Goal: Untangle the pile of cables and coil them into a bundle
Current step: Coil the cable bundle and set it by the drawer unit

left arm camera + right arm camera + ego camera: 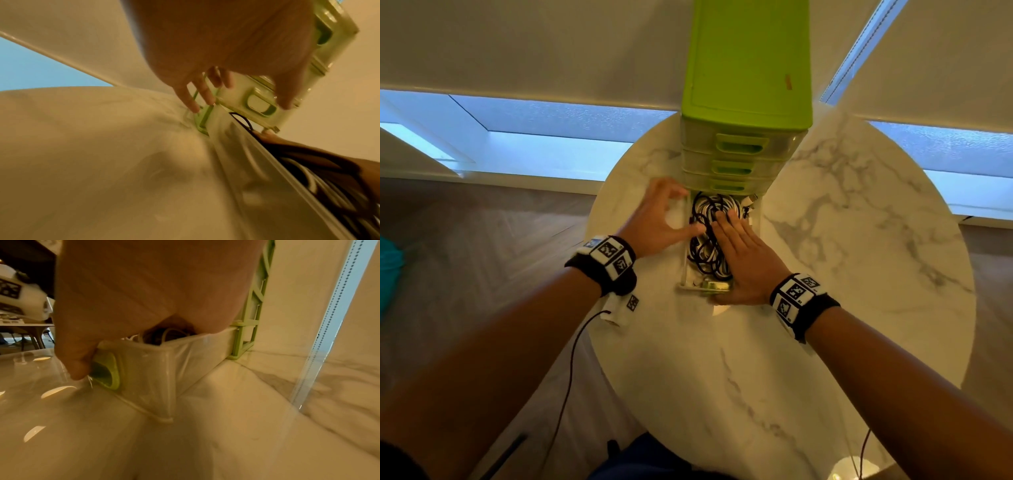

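A tangle of black and white cables (703,214) fills the clear bottom drawer (684,263), which is pulled out of a green drawer unit (746,68). My right hand (739,253) lies flat on the cables with straight fingers. Its thumb (76,363) hangs down the drawer front beside the green handle (109,371). My left hand (654,219) is spread at the drawer's left wall. Its fingers (203,92) reach the unit's lower left corner and its thumb points over the cables. Cable loops (162,335) show under my right palm.
The unit stands at the far side of a round marble table (859,240). Its upper drawers (739,144) are closed. Bare tabletop lies right of the drawer and toward me. A thin dark wire (571,359) hangs from my left wrist over the table's edge.
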`<move>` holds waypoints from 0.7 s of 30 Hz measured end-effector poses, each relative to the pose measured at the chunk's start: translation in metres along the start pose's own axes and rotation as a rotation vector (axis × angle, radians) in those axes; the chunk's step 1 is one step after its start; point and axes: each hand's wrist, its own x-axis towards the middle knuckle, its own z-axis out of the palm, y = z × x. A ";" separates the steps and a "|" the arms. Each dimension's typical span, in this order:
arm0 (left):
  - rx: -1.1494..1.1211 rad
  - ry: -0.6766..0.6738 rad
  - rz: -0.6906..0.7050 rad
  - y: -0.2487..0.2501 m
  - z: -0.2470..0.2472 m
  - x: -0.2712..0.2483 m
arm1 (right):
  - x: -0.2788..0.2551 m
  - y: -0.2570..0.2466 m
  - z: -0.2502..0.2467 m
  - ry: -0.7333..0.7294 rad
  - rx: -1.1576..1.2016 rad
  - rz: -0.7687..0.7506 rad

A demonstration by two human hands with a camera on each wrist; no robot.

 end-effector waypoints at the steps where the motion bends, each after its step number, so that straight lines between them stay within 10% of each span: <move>1: -0.042 0.091 -0.030 -0.003 -0.005 0.005 | 0.000 0.000 -0.001 0.002 0.001 0.001; 6: -0.170 -0.102 -0.136 -0.001 -0.009 0.045 | 0.000 -0.003 -0.001 -0.007 -0.004 0.013; 11: -0.113 0.099 -0.185 0.008 -0.007 0.063 | 0.006 0.002 -0.005 -0.012 -0.037 0.027; 21: -0.062 0.019 -0.145 0.001 -0.016 0.065 | 0.014 0.002 -0.011 0.026 0.020 0.072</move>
